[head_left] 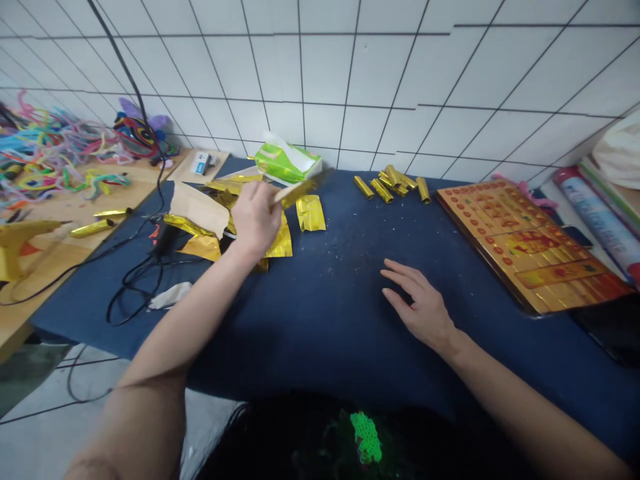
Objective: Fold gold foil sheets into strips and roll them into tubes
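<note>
My left hand [257, 220] is closed on one end of a gold foil sheet [300, 190], which is blurred and points up to the right. Below that hand lies a pile of gold foil pieces [280, 240], some showing a pale backing [200, 210]. A crumpled yellow-gold piece [311, 213] rests just right of the pile. My right hand [417, 303], fingers apart and holding nothing, is over the dark blue tabletop [320, 320]. Beyond it, near the wall, several rolled gold foil tubes [393, 180] lie together.
A green tissue pack [287, 163] stands by the tiled wall. At right lies a gold-and-red printed stack [530, 247]. On the left are a black cable [133, 280], a yellow glue gun [20, 243], two gold tubes [93, 229] and tangled pipe cleaners [65, 140].
</note>
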`<state>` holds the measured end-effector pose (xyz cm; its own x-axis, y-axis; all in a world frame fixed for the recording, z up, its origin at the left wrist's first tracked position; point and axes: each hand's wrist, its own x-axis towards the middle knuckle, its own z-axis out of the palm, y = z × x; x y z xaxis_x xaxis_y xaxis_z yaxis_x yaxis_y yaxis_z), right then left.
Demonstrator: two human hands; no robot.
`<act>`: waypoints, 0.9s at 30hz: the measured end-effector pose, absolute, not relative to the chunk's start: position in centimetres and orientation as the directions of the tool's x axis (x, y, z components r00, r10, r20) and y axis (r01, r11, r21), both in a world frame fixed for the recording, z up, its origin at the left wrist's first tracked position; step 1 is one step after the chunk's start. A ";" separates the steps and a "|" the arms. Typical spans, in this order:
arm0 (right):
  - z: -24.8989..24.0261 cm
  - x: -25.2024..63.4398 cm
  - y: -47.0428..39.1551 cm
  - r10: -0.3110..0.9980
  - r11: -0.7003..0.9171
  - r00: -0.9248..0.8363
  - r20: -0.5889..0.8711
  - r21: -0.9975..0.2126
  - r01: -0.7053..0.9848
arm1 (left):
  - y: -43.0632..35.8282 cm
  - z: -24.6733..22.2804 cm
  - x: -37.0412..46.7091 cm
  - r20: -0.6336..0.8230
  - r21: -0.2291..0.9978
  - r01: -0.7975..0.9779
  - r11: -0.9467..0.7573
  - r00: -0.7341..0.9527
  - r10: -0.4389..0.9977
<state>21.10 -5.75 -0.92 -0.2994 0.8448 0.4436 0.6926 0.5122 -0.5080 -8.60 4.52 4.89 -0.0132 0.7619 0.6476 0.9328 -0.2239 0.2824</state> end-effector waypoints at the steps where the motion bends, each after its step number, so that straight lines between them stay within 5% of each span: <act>1: -1.0 21.2 -5.7 0.843 0.513 -0.300 0.446 -0.500 0.698 | 5.3 5.4 -9.2 0.640 0.293 0.945 -0.149 -0.078 0.764; 8: -1.6 21.5 -5.5 0.835 0.523 -0.319 0.449 -0.464 0.715 | 6.3 5.8 -12.3 0.428 0.084 0.992 0.092 -0.119 0.896; 13: -1.6 21.4 -5.5 0.839 0.519 -0.327 0.435 -0.462 0.719 | 4.6 6.2 -14.4 0.374 0.133 0.984 0.120 -0.162 0.913; 20: -1.8 21.4 -5.5 0.847 0.510 -0.335 0.413 -0.458 0.728 | 4.2 7.4 -18.7 0.102 0.159 0.866 0.474 -0.492 0.865; 24: -1.7 21.3 -5.5 0.860 0.494 -0.323 0.395 -0.487 0.720 | 4.2 8.1 -19.8 0.512 0.338 0.893 0.298 -0.440 0.738; 27: -1.4 21.2 -5.6 0.870 0.472 -0.262 0.417 -0.555 0.685 | 3.1 8.1 -16.9 0.774 0.202 0.966 -0.164 -0.055 0.631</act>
<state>21.16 -5.57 -1.42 -0.2622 0.8704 0.4166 0.6847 0.4720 -0.5552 -16.87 3.07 8.14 -0.0547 0.6306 0.7742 0.9656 -0.1639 0.2017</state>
